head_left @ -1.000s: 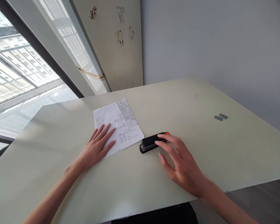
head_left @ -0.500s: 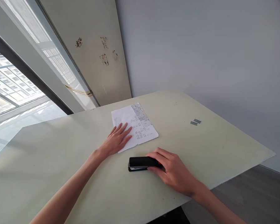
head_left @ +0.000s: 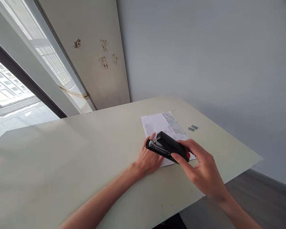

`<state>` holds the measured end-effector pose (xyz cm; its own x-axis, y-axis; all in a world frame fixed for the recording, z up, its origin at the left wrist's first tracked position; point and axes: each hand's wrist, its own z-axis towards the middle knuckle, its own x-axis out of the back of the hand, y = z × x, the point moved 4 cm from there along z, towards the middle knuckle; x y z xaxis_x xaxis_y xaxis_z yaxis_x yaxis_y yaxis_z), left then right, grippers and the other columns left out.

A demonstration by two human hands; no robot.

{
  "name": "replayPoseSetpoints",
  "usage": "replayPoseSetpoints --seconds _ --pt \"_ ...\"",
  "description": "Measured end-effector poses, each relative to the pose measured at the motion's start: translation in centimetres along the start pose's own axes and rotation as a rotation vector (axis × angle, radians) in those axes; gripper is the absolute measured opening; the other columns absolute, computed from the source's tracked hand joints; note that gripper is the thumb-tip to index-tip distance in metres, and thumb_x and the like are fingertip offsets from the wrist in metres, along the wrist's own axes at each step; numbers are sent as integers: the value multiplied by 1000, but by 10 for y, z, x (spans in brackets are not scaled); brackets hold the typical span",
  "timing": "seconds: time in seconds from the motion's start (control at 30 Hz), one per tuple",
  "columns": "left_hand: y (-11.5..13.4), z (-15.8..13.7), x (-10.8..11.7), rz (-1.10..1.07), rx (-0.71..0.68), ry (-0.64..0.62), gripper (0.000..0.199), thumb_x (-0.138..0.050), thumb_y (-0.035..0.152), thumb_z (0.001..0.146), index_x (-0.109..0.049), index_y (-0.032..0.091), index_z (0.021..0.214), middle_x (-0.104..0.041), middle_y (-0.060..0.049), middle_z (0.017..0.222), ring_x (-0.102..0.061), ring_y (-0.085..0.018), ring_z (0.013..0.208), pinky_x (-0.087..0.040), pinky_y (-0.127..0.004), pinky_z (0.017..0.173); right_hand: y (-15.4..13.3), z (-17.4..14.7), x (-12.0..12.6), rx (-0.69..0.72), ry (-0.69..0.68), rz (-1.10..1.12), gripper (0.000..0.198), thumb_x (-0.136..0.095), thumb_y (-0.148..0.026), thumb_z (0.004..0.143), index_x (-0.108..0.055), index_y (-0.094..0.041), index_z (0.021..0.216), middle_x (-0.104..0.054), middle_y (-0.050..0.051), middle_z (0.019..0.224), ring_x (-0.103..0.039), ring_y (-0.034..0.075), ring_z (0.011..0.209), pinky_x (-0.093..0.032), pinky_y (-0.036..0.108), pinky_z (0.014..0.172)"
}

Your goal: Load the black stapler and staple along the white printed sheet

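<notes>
A black stapler (head_left: 173, 144) is gripped at its back end by my right hand (head_left: 202, 165), held tilted above the paper with its jaw spread apart. Printed white paper sheets (head_left: 154, 122) lie on the table, their lower part covered by the stapler and my hands. My left hand (head_left: 149, 159) rests flat on the sheets' near left part, fingers stretched out. The stapler's front end hides some of those fingers.
Two grey staple strips (head_left: 193, 128) lie on the pale table (head_left: 97, 149), right of the paper. Behind stand a cabinet panel (head_left: 97, 82) with peeled patches and a grey wall (head_left: 193, 57). A window is at left.
My right hand has lifted the stapler off the table and brought it over the paper, its jaw now wider apart. The paper has slid right under my left hand.
</notes>
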<state>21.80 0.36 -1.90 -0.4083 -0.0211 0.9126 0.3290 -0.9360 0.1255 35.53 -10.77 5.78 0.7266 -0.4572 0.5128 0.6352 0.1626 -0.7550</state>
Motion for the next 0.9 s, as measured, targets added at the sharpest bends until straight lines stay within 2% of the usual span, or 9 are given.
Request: replayPoseSetpoints --seconds 0.1,0.27,0.33,0.43,0.53,0.63,0.7,0.8,0.9 --pt "-1 -22 23 -72 31 -49 45 -30 38 115 -62 22 141 -69 -9 141 -62 -25 135 -49 -44 116 -1 10 -11 26 0 -31 17 -61 -37 102 -68 -25 112 -60 3 86 -57 20 74 -53 30 56" --pt "-3 -65 42 -180 -42 -214 53 -41 51 112 -53 21 155 -46 -11 165 -30 -33 159 -27 -58 130 -2 32 -49 78 -23 -13 18 -61 -38 102 -67 -23 111 -65 4 90 -60 21 80 -55 35 75" --pt "1 -72 41 -197 -96 -230 60 -43 56 110 -48 21 159 -47 -12 165 -25 -33 161 -24 -58 131 -4 43 -70 92 -45 15 20 -62 -38 101 -67 -23 112 -67 4 93 -63 21 83 -56 35 78" --pt "6 -82 46 -216 -196 -168 59 -45 52 110 -49 16 156 -54 -14 159 -36 -31 157 -29 -51 130 -6 57 -106 119 -102 45 21 -62 -37 101 -67 -21 113 -70 5 97 -65 20 86 -55 34 81" --pt "-3 -104 67 -211 -194 -3 40 -48 37 110 -60 13 140 -68 -15 142 -60 -29 135 -45 -45 117 -4 68 -140 149 -178 36 23 -63 -38 100 -68 -21 114 -72 6 101 -66 20 87 -56 35 82" --pt "-31 -136 93 -203 -9 148 22 -48 22 107 -66 18 120 -77 -11 108 -69 -23 98 -54 -39 90 1 75 -166 157 -243 39 26 -63 -42 100 -69 -22 115 -72 6 102 -66 21 86 -56 37 80" --pt "-57 -156 108 -212 231 251 20 -46 20 107 -66 20 105 -73 -7 92 -64 -19 82 -51 -35 78 4 76 -178 151 -286 62 28 -64 -45 100 -70 -23 116 -71 6 100 -66 21 85 -57 37 76" --pt "-93 -177 116 -254 649 362 23 -47 28 109 -63 21 94 -66 -3 85 -57 -17 75 -45 -28 63 5 74 -189 153 -365 102 28 -66 -47 99 -71 -26 118 -70 6 100 -64 22 82 -56 34 64" --pt "-112 -183 110 -308 847 350 19 -55 38 105 -67 23 105 -65 -2 90 -57 -18 81 -44 -27 60 1 67 -194 182 -468 133 26 -66 -43 100 -70 -29 122 -69 6 106 -65 22 85 -55 33 60"
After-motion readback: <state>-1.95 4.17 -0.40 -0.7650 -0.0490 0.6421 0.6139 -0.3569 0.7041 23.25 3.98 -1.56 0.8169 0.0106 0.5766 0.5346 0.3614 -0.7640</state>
